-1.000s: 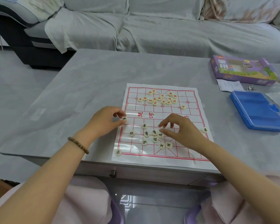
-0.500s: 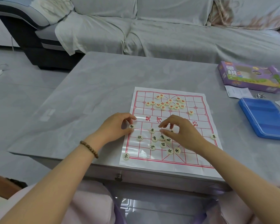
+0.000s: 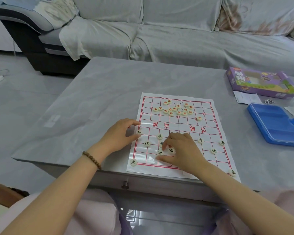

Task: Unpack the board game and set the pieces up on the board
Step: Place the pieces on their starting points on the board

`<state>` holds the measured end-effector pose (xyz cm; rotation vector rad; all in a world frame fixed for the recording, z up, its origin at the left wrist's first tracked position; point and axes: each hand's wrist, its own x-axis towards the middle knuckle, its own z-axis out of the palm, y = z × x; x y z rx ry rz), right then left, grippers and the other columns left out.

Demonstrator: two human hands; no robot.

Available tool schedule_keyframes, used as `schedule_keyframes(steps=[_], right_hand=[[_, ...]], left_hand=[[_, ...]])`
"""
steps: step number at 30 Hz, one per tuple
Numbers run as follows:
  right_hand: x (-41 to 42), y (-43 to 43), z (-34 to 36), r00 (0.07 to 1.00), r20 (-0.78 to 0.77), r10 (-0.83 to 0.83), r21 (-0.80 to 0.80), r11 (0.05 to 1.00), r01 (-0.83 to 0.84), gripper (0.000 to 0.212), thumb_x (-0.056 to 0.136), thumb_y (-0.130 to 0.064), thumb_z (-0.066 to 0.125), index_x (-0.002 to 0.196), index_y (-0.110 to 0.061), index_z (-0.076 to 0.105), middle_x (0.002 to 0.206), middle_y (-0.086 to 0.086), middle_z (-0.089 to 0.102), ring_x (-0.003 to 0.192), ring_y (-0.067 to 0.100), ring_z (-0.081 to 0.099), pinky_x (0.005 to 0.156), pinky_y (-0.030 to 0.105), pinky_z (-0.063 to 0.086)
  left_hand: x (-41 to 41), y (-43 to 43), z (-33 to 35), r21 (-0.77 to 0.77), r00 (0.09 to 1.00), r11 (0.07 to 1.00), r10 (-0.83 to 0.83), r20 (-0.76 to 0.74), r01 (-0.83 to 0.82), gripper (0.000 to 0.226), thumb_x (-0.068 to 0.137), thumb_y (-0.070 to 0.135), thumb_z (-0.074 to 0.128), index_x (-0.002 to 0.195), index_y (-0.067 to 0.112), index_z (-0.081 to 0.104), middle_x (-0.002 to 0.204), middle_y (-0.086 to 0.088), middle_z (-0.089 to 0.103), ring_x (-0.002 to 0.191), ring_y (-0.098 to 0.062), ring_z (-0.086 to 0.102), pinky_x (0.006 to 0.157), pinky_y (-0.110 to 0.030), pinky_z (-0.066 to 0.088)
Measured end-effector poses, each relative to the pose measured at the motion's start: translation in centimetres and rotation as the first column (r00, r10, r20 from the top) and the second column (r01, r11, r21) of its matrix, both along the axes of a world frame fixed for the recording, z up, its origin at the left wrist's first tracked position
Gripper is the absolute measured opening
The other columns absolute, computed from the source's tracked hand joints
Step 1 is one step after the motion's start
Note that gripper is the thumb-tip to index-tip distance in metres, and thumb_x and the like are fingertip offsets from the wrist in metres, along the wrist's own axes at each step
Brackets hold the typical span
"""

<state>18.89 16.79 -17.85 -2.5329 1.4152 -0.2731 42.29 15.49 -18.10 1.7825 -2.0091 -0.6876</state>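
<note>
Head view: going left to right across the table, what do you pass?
Beaded bracelet → left hand, pinching a game piece at the board's left edge → right hand → blue case.

The board (image 3: 176, 126) lies at the table's (image 3: 92, 102) near edge; box (image 3: 260, 83) and tray (image 3: 275, 122) toward its right edge.

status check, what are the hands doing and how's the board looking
Left hand curled round edge piece. Right hand among black pieces, grip unclear. Red pieces heaped unsorted on board. Nothing blocking.
</note>
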Motion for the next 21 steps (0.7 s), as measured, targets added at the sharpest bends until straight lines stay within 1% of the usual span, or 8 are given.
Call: schedule_keyframes(steps=[3, 5, 6, 9, 13, 17, 21], right_hand=[[0.9, 0.7, -0.4, 0.999, 0.039, 0.005, -0.050, 0.999, -0.003, 0.031, 0.081, -0.049, 0.063, 0.099, -0.024, 0.068, 0.098, -0.005, 0.060, 0.093, 0.014, 0.052, 0.092, 0.029, 0.032], [1.5, 1.3, -0.5, 0.996, 0.089, 0.015, 0.001, 1.000, -0.015, 0.028, 0.083, -0.045, 0.062, 0.103, -0.026, 0.068, 0.099, -0.007, 0.059, 0.094, 0.012, 0.051, 0.090, 0.028, 0.032], [1.8, 1.6, -0.6, 0.994, 0.103, 0.030, 0.029, 0.999, -0.033, 0.027, 0.084, -0.044, 0.062, 0.104, -0.027, 0.068, 0.099, -0.007, 0.059, 0.095, 0.011, 0.051, 0.087, 0.026, 0.030], [2.5, 2.4, -0.9, 0.988, 0.131, 0.080, 0.053, 0.995, -0.088, 0.025, 0.085, -0.041, 0.063, 0.106, -0.029, 0.069, 0.097, -0.008, 0.061, 0.091, 0.008, 0.051, 0.079, 0.022, 0.028], [2.7, 3.3, -1.3, 0.973, 0.224, 0.049, 0.134, 0.988, -0.081, 0.022, 0.083, -0.038, 0.066, 0.103, -0.030, 0.070, 0.093, -0.011, 0.061, 0.084, 0.002, 0.049, 0.083, 0.021, 0.038], [2.8, 3.6, -1.2, 0.972, 0.234, 0.029, 0.160, 0.985, -0.068, 0.022, 0.084, -0.036, 0.065, 0.105, -0.031, 0.069, 0.094, -0.011, 0.059, 0.086, 0.003, 0.050, 0.082, 0.021, 0.039], [2.9, 3.6, -1.3, 0.969, 0.246, 0.007, 0.175, 0.983, -0.052, 0.021, 0.083, -0.036, 0.066, 0.103, -0.031, 0.069, 0.094, -0.012, 0.059, 0.086, 0.002, 0.049, 0.081, 0.021, 0.041]], left_hand=[[0.4, 1.4, 0.4, -0.043, 1.000, 0.999, -0.017, -0.023, 0.016, 0.030, 0.082, 0.050, 0.061, 0.108, 0.036, 0.055, 0.111, 0.018, 0.052, 0.101, -0.002, 0.047, 0.089, -0.024, 0.042], [0.5, 2.8, 0.6, -0.030, 0.998, 0.998, -0.063, -0.027, 0.063, 0.028, 0.076, 0.055, 0.064, 0.098, 0.038, 0.057, 0.105, 0.019, 0.054, 0.098, -0.002, 0.049, 0.087, -0.022, 0.042], [0.5, 3.5, 0.6, -0.012, 0.995, 0.996, -0.092, -0.025, 0.091, 0.029, 0.074, 0.055, 0.066, 0.096, 0.039, 0.058, 0.104, 0.019, 0.055, 0.098, -0.002, 0.049, 0.087, -0.021, 0.041], [0.7, 5.0, 0.0, 0.024, 0.988, 0.988, -0.153, -0.007, 0.153, 0.033, 0.069, 0.057, 0.070, 0.096, 0.041, 0.059, 0.104, 0.020, 0.055, 0.100, -0.001, 0.048, 0.086, -0.018, 0.041], [1.4, 5.7, -1.1, 0.036, 0.986, 0.985, -0.166, -0.016, 0.167, 0.040, 0.065, 0.064, 0.068, 0.098, 0.045, 0.059, 0.108, 0.021, 0.053, 0.105, 0.001, 0.044, 0.091, -0.025, 0.043], [1.4, 5.8, -1.3, 0.043, 0.986, 0.985, -0.165, 0.006, 0.165, 0.043, 0.067, 0.060, 0.070, 0.104, 0.041, 0.060, 0.115, 0.018, 0.051, 0.109, -0.003, 0.042, 0.093, -0.028, 0.043], [1.2, 5.7, -1.0, 0.049, 0.985, 0.984, -0.173, 0.029, 0.171, 0.042, 0.069, 0.056, 0.072, 0.105, 0.041, 0.059, 0.119, 0.016, 0.050, 0.110, -0.004, 0.040, 0.094, -0.027, 0.043]])
